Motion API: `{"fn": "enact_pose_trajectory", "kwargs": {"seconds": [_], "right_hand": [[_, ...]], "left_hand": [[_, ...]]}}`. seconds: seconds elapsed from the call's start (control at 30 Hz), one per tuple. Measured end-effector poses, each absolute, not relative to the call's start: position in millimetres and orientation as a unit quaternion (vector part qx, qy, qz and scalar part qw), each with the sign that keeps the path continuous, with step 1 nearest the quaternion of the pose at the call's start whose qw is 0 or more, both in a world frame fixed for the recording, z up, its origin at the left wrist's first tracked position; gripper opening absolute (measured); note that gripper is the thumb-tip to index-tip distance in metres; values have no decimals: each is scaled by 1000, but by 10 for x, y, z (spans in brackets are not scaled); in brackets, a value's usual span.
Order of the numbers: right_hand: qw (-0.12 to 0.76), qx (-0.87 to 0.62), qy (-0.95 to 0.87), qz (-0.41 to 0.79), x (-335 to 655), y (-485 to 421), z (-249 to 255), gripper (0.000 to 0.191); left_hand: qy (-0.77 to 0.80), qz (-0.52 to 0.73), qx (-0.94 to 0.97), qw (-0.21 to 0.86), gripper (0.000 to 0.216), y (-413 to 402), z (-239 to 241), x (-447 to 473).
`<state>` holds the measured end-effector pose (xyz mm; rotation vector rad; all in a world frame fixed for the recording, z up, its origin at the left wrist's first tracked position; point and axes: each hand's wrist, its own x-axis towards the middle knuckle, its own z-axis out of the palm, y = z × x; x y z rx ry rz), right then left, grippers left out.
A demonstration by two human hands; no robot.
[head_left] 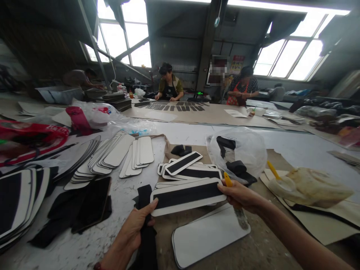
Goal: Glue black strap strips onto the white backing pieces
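Observation:
A long white panel with a black strip down its middle (pixel 187 195) is held level between both hands above the table. My left hand (pixel 137 225) grips its left end, thumb on top. My right hand (pixel 239 195) grips the right end and also carries a brush with a yellow handle (pixel 228 181) whose bristles (pixel 242 217) point down. Under the panel lies a blank white panel (pixel 209 236). Behind it sits a pile of finished panels with black strips (pixel 188 170). A black strip (pixel 146 232) hangs under my left hand.
Fanned stacks of white panels (pixel 112 155) lie at the left, black-centred ones (pixel 17 198) at the far left. A clear bag with black strips (pixel 239 152) and a crumpled bag with a yellow-handled tool (pixel 306 185) sit at the right. Three people work at the far tables.

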<state>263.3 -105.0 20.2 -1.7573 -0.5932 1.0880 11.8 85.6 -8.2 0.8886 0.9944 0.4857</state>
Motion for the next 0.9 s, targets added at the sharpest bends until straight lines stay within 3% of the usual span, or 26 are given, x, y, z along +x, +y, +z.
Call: {"fn": "enact_pose_trajectory", "kwargs": {"seconds": [0.1,0.23,0.43,0.6,0.77,0.9], "right_hand": [[357,-809,-301,357,2724,-903,184,34],[197,-881,-362,234,2876,-735,162,34],[127,-903,-384,147,2989,-1002,130,22],[87,-920,-351,150,2816,-1540,-50,25],[105,-919,-350,149,2622,-1750,-214,23],[126,-920,-353,114,2552,-1844,-32,31]], "left_hand": [[465,227,440,734,45,935,-93,215],[495,228,489,682,47,1043,-143,344],[539,226,548,598,46,969,-136,154],[525,123,593,599,47,498,-198,-148],[499,81,585,634,48,58,-343,-147],[496,68,575,646,47,0,-361,-104]]}}
